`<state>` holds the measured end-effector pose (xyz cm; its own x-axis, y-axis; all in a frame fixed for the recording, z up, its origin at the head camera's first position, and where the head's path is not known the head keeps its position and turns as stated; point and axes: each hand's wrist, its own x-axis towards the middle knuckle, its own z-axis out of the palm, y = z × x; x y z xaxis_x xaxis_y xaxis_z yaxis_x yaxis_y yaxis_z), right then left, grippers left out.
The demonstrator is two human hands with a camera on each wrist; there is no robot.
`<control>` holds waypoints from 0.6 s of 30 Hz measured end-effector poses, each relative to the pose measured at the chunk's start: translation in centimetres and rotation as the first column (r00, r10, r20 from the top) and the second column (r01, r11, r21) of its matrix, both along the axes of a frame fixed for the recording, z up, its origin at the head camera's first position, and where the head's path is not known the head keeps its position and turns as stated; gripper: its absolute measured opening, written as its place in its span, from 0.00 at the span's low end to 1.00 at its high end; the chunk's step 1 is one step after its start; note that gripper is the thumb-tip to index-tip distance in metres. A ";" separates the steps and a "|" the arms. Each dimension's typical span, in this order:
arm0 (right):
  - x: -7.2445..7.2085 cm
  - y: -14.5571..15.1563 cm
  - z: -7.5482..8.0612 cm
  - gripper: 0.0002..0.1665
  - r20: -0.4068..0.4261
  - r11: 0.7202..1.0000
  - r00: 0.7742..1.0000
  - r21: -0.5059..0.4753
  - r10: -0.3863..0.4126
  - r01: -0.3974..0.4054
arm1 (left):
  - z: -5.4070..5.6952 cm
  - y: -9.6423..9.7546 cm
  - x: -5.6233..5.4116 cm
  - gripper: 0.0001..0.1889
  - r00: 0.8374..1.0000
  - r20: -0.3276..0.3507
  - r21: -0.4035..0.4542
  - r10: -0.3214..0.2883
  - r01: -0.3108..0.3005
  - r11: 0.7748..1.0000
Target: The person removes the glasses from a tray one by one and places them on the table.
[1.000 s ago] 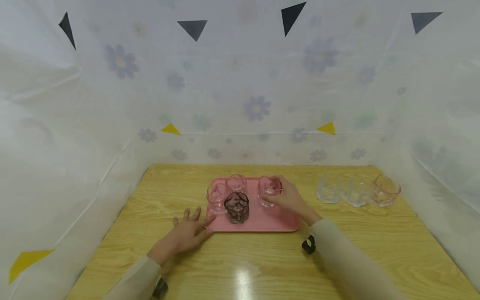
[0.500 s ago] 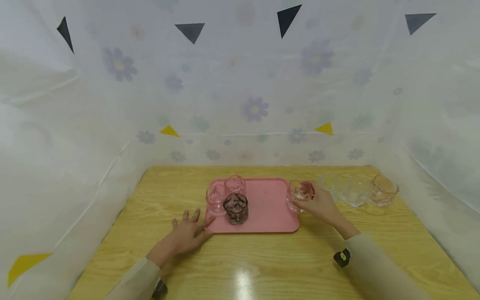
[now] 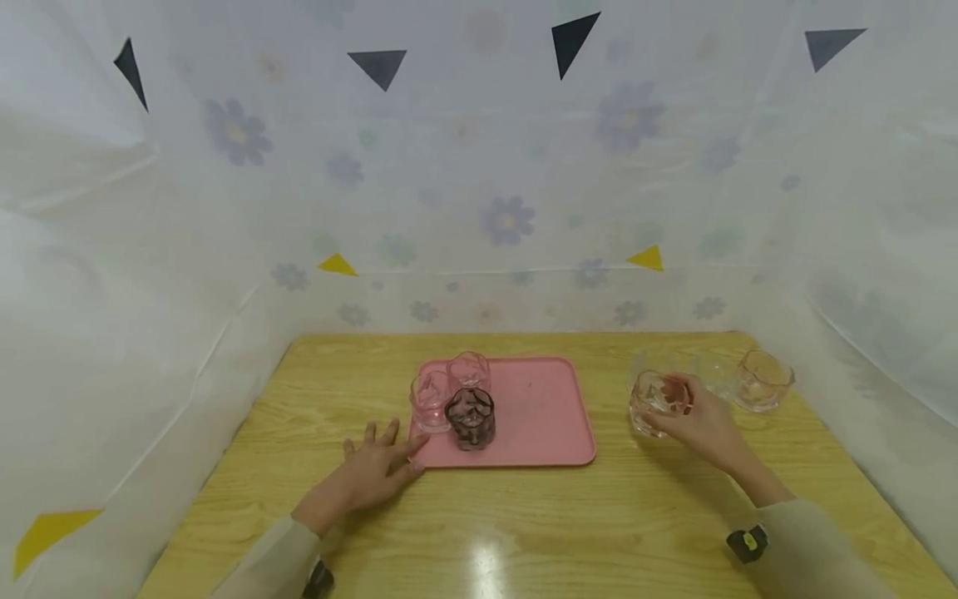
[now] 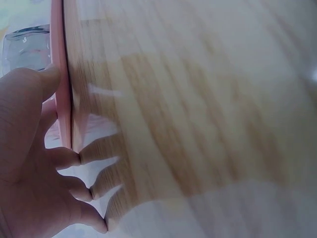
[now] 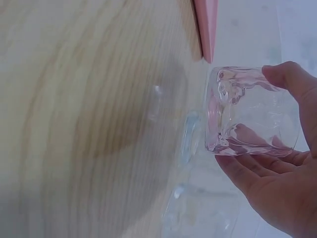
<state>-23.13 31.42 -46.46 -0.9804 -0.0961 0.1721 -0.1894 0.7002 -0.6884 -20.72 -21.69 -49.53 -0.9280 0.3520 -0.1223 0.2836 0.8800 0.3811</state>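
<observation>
My right hand (image 3: 699,423) holds a pinkish clear glass (image 3: 653,403) between thumb and fingers, over the table to the right of the pink tray (image 3: 542,408). In the right wrist view the glass (image 5: 252,111) hangs above the wood, its base away from my palm. My left hand (image 3: 368,472) lies with fingers spread at the tray's left front corner. In the left wrist view its thumb (image 4: 49,82) touches the tray's rim (image 4: 59,59). On the tray's left half stand a dark grey glass (image 3: 471,420) and two pink-tinted glasses, one at the left (image 3: 430,405) and one behind (image 3: 469,370).
Behind my right hand, clear glasses (image 3: 714,370) stand in a row on the wooden table (image 3: 524,524), partly hidden by it. At the row's right end is an amber-pink glass (image 3: 762,383). White flower-printed sheeting (image 3: 449,208) encloses the table at the back and sides.
My right hand has carried the pinkish glass from the tray's right half across the right rim, out over the table. My left hand has stayed at the tray's corner.
</observation>
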 end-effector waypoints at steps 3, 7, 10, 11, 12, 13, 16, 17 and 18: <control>0.5 1.2 0.0 0.49 -0.011 1.000 1.000 0.004 -0.012 0.012 | 0.0 0.0 0.0 0.29 1.000 0.001 -0.003 -0.001 0.001 1.000; 1.2 2.8 -0.1 0.49 -0.022 0.999 0.999 0.018 -0.041 0.042 | 0.0 0.1 0.0 0.29 1.000 -0.006 -0.005 -0.002 0.002 1.000; 1.6 4.1 -0.3 0.50 -0.017 0.997 0.997 0.035 -0.073 0.073 | 0.2 0.2 0.1 0.29 1.000 -0.005 0.000 -0.001 0.001 1.000; 1.7 4.6 -0.3 0.49 -0.020 0.995 0.996 0.048 -0.085 0.086 | 0.2 0.2 0.1 0.29 1.000 -0.004 0.002 -0.001 0.001 1.000; 1.9 5.1 -0.4 0.49 -0.018 0.994 0.995 0.058 -0.096 0.097 | 0.2 0.2 0.1 0.29 1.000 -0.005 0.005 -0.002 0.002 1.000; 2.0 5.6 -0.4 0.48 -0.016 0.992 0.994 0.066 -0.107 0.108 | 0.2 0.2 0.1 0.29 1.000 -0.003 0.005 0.000 0.000 1.000; 2.4 7.1 -0.6 0.48 -0.022 0.988 0.990 0.072 -0.136 0.137 | 0.1 0.1 0.0 0.29 1.000 -0.008 0.009 0.000 0.000 1.000; 2.5 7.5 -0.7 0.48 -0.022 0.987 0.989 0.065 -0.144 0.145 | 0.0 0.1 0.0 0.29 1.000 -0.009 0.008 0.000 0.000 1.000; 2.6 8.0 -0.7 0.49 -0.023 0.987 0.988 0.056 -0.152 0.153 | 0.0 0.1 0.0 0.29 1.000 -0.009 0.008 0.001 -0.001 1.000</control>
